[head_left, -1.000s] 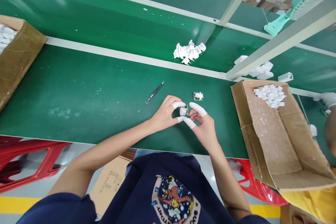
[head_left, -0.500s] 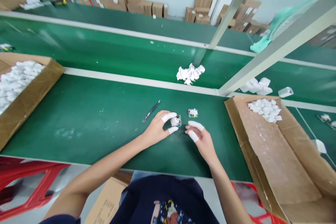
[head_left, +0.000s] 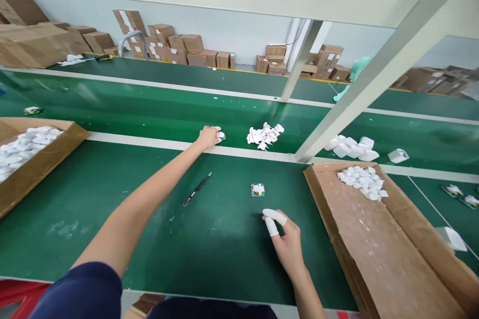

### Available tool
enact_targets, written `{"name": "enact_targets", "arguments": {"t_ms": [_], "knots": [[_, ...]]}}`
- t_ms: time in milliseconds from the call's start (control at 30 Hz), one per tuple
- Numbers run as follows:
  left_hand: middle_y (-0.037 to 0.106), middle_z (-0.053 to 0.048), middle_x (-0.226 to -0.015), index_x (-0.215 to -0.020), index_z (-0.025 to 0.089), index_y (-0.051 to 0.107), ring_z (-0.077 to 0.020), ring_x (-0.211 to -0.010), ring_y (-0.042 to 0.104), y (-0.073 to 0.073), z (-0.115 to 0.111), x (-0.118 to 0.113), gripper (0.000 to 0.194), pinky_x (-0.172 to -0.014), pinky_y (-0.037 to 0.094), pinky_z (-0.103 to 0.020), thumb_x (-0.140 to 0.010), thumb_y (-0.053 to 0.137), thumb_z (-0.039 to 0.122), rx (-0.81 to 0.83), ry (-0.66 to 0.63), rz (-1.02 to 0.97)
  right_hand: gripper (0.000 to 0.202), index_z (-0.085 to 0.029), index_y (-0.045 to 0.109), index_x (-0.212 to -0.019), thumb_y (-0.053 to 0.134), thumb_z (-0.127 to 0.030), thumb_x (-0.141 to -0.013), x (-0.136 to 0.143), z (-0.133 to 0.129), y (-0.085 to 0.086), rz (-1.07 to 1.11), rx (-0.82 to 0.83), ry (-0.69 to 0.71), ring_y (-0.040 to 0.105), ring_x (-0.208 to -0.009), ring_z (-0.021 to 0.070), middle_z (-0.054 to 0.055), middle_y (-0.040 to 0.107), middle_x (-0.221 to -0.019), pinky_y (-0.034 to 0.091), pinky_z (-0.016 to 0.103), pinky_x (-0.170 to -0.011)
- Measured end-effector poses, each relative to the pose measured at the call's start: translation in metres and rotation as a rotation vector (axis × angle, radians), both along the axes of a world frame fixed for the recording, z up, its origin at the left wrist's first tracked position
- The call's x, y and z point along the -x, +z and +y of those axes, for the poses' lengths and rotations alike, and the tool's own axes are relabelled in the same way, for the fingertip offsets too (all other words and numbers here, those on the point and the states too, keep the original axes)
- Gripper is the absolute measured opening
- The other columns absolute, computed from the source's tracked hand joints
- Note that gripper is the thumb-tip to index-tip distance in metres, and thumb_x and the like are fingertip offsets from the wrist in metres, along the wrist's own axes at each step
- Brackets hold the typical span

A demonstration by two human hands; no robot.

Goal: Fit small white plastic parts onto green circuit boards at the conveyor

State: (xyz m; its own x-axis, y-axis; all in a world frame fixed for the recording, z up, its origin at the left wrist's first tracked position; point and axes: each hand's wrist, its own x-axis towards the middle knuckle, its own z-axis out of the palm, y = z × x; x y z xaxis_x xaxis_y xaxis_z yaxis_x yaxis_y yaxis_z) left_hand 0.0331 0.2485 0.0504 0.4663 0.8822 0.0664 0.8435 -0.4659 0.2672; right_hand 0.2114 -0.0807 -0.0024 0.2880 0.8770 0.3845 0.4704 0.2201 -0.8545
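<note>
Currently | left hand (head_left: 208, 137) grips module (head_left: 222, 136) past rail (head_left: 258, 152) | right hand (head_left: 289, 244) unobstructed

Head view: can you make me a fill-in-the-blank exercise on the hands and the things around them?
1. The ____ hand holds a small electronic part.
2. To the left of the circuit board lies a pair of black ____.
3. On the right hand, white covers sit on the thumb and ____ finger.
4. The small pieces in the right-hand cardboard box are ____ in color.

Missing words: left; tweezers; index; white.
</note>
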Motion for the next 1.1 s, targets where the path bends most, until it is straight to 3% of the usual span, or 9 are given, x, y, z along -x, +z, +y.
{"name": "enact_targets", "arguments": {"t_ms": [100, 167, 300, 400, 467, 600, 700, 900, 1100], "knots": [[0.047, -0.02, -0.135, -0.13, 0.008, 0.048, -0.0381, -0.131, 0.031, 0.002, -0.044, -0.024, 0.057, -0.106, 0.028, -0.052, -0.081, 0.061, 0.035, -0.028, -0.168, -0.014, 0.013, -0.023, 0.066, -0.091, 0.054, -0.02, -0.089, 0.004, -0.007, 0.02, 0.059, -0.025, 0.094, 0.065, -0.072, 0.0172, 0.003, 0.067, -0.079, 0.053, 0.03, -0.066], [0.055, -0.012, -0.124, -0.124, 0.017, 0.054, -0.0316, -0.123, 0.041, 0.0, -0.086, -0.04, 0.06, -0.103, 0.035, -0.041, -0.074, 0.068, 0.048, 0.026, -0.399, -0.01, 0.015, -0.022, 0.061, -0.081, 0.05, -0.019, -0.09, 0.008, -0.024, 0.036, 0.043, -0.047, 0.204, 0.06, -0.066, 0.0152, 0.002, 0.063, -0.073, 0.048, 0.028, -0.06], [0.057, -0.009, -0.109, -0.119, 0.018, 0.055, -0.0267, -0.105, 0.049, -0.014, -0.155, -0.053, 0.04, -0.089, 0.042, -0.036, -0.083, 0.058, 0.036, 0.121, -0.658, 0.045, 0.025, -0.022, 0.05, -0.069, 0.045, -0.03, -0.093, 0.002, -0.078, 0.067, -0.154, -0.136, 0.402, 0.049, -0.054, 0.0145, 0.0, 0.054, -0.058, 0.04, 0.029, -0.055], [0.055, -0.007, -0.1, -0.115, 0.019, 0.055, -0.0239, -0.094, 0.051, -0.023, -0.174, -0.049, 0.029, -0.081, 0.042, -0.034, -0.088, 0.05, 0.027, 0.111, -0.597, 0.067, 0.023, -0.022, 0.052, -0.069, 0.05, -0.03, -0.091, -0.041, -0.105, 0.082, -0.368, -0.079, 0.291, 0.051, -0.056, 0.0148, 0.001, 0.056, -0.059, 0.039, 0.029, -0.056], [0.055, -0.008, -0.098, -0.115, 0.018, 0.054, -0.0254, -0.094, 0.05, -0.025, -0.181, -0.043, 0.03, -0.081, 0.042, -0.036, -0.089, 0.05, 0.031, 0.089, -0.564, 0.069, 0.026, -0.021, 0.051, -0.063, 0.052, -0.026, -0.088, -0.092, -0.103, 0.086, -0.53, 0.025, 0.027, 0.05, -0.054, 0.014, 0.002, 0.056, -0.059, 0.035, 0.028, -0.053], [0.056, -0.01, -0.096, -0.102, 0.015, 0.059, -0.0281, -0.094, 0.049, -0.026, -0.206, -0.023, 0.025, -0.082, 0.041, -0.04, -0.089, 0.051, 0.035, 0.057, -0.516, 0.097, 0.034, -0.021, 0.046, -0.054, 0.062, -0.038, -0.077, -0.209, -0.056, 0.071, -0.61, 0.26, -0.446, 0.043, -0.049, 0.0125, 0.0, 0.045, -0.051, 0.032, 0.029, -0.051], [0.056, -0.011, -0.096, -0.088, 0.016, 0.06, -0.0282, -0.092, 0.049, -0.029, -0.235, -0.008, 0.02, -0.08, 0.042, -0.041, -0.089, 0.052, 0.034, 0.043, -0.458, 0.111, 0.038, -0.021, 0.045, -0.053, 0.054, -0.044, -0.082, -0.265, -0.018, 0.047, -0.584, 0.224, -0.515, 0.049, -0.056, 0.0151, 0.002, 0.043, -0.058, 0.039, 0.033, -0.057], [0.057, -0.009, -0.099, -0.085, 0.018, 0.062, -0.0282, -0.1, 0.047, -0.038, -0.296, 0.02, 0.009, -0.083, 0.044, -0.041, -0.085, 0.053, 0.021, 0.042, -0.294, 0.068, 0.033, -0.021, 0.048, -0.054, 0.05, -0.038, -0.083, -0.286, -0.002, 0.009, -0.524, 0.086, -0.561, 0.059, -0.088, 0.0293, 0.01, 0.049, -0.076, 0.047, 0.048, -0.07], [0.054, -0.009, -0.105, -0.1, 0.019, 0.058, -0.0292, -0.109, 0.042, -0.051, -0.347, 0.038, 0.027, -0.093, 0.041, -0.045, -0.077, 0.066, 0.029, 0.026, -0.072, -0.179, 0.02, -0.022, 0.042, -0.051, 0.048, -0.023, -0.07, -0.289, -0.007, 0.003, -0.586, 0.201, -0.56, 0.059, -0.096, 0.0402, 0.02, 0.054, -0.079, 0.046, 0.054, -0.067]]}}
